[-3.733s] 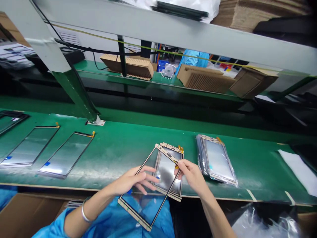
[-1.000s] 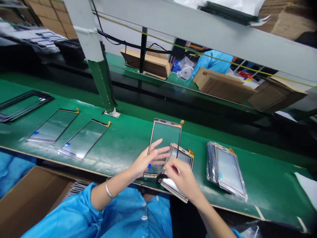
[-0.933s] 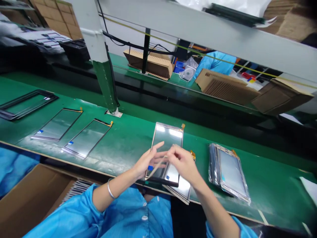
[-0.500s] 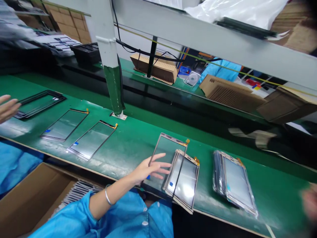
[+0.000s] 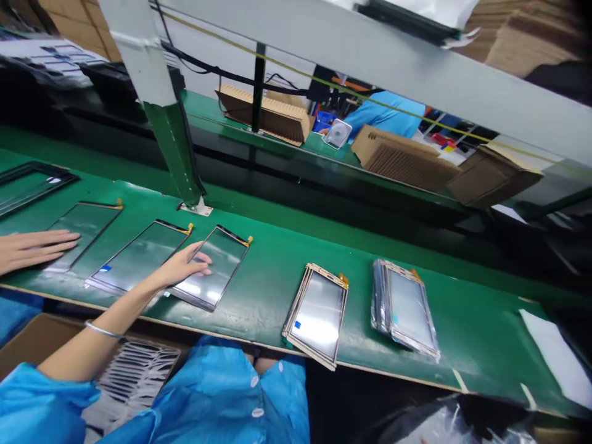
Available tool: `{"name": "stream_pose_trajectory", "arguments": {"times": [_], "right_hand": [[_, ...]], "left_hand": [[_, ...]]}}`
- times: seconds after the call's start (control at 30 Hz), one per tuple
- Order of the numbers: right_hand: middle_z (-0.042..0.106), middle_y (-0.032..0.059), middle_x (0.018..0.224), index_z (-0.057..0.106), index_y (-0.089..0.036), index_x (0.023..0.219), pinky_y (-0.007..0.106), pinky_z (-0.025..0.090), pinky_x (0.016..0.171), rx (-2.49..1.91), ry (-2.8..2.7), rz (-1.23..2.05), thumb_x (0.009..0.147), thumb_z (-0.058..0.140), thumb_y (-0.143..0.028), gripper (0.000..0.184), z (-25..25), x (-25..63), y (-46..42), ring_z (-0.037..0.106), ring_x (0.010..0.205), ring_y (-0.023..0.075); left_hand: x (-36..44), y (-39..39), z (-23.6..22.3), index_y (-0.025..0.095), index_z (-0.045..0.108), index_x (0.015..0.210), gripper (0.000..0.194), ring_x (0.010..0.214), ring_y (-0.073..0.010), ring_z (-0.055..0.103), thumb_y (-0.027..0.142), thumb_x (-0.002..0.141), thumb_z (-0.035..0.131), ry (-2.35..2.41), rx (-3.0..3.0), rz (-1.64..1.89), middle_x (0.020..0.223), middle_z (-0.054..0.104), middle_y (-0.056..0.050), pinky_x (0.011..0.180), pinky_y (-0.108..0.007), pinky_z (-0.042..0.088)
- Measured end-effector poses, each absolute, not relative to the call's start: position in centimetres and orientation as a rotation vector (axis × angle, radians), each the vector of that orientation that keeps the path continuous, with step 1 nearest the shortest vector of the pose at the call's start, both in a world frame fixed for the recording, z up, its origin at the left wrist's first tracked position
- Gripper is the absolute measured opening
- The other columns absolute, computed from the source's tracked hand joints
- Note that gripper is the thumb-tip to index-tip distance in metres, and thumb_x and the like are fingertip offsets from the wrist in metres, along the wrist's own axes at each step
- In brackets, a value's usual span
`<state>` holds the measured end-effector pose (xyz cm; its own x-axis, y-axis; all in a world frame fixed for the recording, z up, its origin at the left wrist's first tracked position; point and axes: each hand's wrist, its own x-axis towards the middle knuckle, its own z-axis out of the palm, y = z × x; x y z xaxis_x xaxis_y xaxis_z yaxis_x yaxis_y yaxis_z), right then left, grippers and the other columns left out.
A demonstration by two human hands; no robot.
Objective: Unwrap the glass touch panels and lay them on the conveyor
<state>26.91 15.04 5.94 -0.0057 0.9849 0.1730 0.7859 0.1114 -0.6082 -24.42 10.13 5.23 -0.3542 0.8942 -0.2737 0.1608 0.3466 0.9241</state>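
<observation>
My left hand (image 5: 189,266), wearing a silver bangle, grips the left long edge of a clear touch screen panel (image 5: 224,265). Its fingers show through the glass, and the panel sits at or just above the green bench. An orange flex tab marks the panel's top right corner. To its left lies a similar panel (image 5: 148,250) with a blue sticker, partly behind my forearm. Further right rests a stack of panels (image 5: 321,311), its lower corner jutting over the bench edge. Outside the picture is my right hand.
A co-worker's hand (image 5: 34,248) lies flat on another panel (image 5: 92,225) at left, near a black frame (image 5: 41,176). Plastic-wrapped panels (image 5: 409,308) lie at right, by a white sheet (image 5: 555,357). A post (image 5: 171,148) rises behind; an open carton (image 5: 28,345) stands below.
My left hand has carried the panel leftward, from over the stack to beside the laid-out panels. The blurred hand at the right edge is gone. The co-worker's hand now rests on the leftmost panel.
</observation>
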Motion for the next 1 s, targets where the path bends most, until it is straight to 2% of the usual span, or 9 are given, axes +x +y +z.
{"name": "stream_pose_trajectory", "arguments": {"times": [0.1,0.17,0.27,0.43,0.67,0.8,0.87,0.93,1.0], "right_hand": [[0.059,0.0048,0.056,0.058,-0.023,0.067,0.036,0.048,0.048,-1.735,-1.788,0.73,0.078,0.041,-0.072,0.052,4.8,26.6,14.9,0.058,0.049,0.0232],[0.056,0.0029,0.054,0.054,-0.02,0.065,0.033,0.046,0.05,-1.723,-1.805,0.922,0.075,0.041,-0.073,0.055,4.0,24.6,16.5,0.054,0.048,0.0191],[0.047,-0.0017,0.05,0.044,-0.021,0.056,0.026,0.035,0.048,-1.722,-1.857,0.981,0.071,0.048,-0.069,0.051,3.1,21.5,19.7,0.044,0.048,0.014],[0.031,-0.006,0.046,0.032,-0.021,0.051,0.023,0.022,0.048,-1.682,-1.897,1.051,0.07,0.054,-0.062,0.05,2.5,20.5,22.2,0.03,0.047,0.0103],[0.03,-0.0052,0.048,0.031,-0.022,0.052,0.024,0.026,0.049,-1.52,-1.756,1.198,0.071,0.049,-0.07,0.055,4.2,20.5,21.9,0.03,0.048,0.0099],[0.049,0.0001,0.052,0.048,-0.018,0.057,0.025,0.033,0.049,-1.416,-1.658,1.261,0.076,0.05,-0.065,0.051,5.9,18.6,21.3,0.04,0.049,0.0116],[0.059,0.0043,0.06,0.057,-0.017,0.065,0.025,0.037,0.048,-1.321,-1.577,1.362,0.078,0.052,-0.062,0.048,6.5,17.6,20.4,0.047,0.051,0.0131],[0.065,0.0076,0.071,0.061,-0.016,0.071,0.025,0.041,0.048,-1.202,-1.457,1.505,0.08,0.054,-0.059,0.045,6.9,17.0,19.2,0.054,0.055,0.0148],[0.067,0.0092,0.078,0.065,-0.015,0.076,0.026,0.045,0.05,-1.099,-1.407,1.671,0.08,0.057,-0.056,0.042,7.2,17.1,18.2,0.059,0.058,0.0162]], "left_hand": [[-24.5,10.4,4.7,0.008,0.034,0.137,0.082,0.1,-0.0312,0.061,0.042,0.07,0.064,2.043,1.164,0.997,0.121,0.055,-0.019,0.09,-0.047,0.045],[-23.9,10.3,4.7,0.01,0.042,0.133,0.069,0.126,-0.0379,0.041,0.039,0.073,0.06,2.315,1.429,0.984,0.138,0.04,-0.022,0.104,-0.053,0.032],[-21.1,10.1,5.1,0.016,0.044,0.131,0.055,0.139,-0.0367,0.019,0.034,0.081,0.055,2.433,1.733,1.036,0.151,0.022,-0.017,0.111,-0.053,0.019],[-11.1,10.6,4.9,0.023,0.051,0.129,0.042,0.137,-0.0289,0.028,0.031,0.087,0.051,1.848,1.825,1.048,0.146,0.036,-0.012,0.112,-0.048,0.02],[-1.2,13.1,3.2,0.016,0.034,0.144,0.067,0.142,-0.0288,0.015,0.033,0.082,0.057,1.432,1.626,0.873,0.152,0.024,-0.014,0.115,-0.05,0.005],[-1.2,13.5,3.2,0.014,0.031,0.145,0.07,0.143,-0.0278,0.011,0.033,0.083,0.057,1.401,1.488,0.965,0.154,0.018,-0.015,0.116,-0.047,0.005],[-1.7,13.7,3.8,0.016,0.021,0.148,0.079,0.143,-0.0268,0.012,0.034,0.082,0.061,1.313,1.321,1.12,0.154,0.016,-0.015,0.116,-0.045,0.007],[-2.4,13.9,4.8,0.02,0.01,0.15,0.085,0.14,-0.0273,0.023,0.038,0.084,0.06,1.092,1.069,1.242,0.152,0.022,-0.018,0.114,-0.046,0.017],[-3.1,13.9,5.9,0.024,0.011,0.149,0.077,0.13,-0.0295,0.043,0.041,0.088,0.055,0.814,0.814,1.213,0.146,0.036,-0.02,0.104,-0.047,0.034]]}}
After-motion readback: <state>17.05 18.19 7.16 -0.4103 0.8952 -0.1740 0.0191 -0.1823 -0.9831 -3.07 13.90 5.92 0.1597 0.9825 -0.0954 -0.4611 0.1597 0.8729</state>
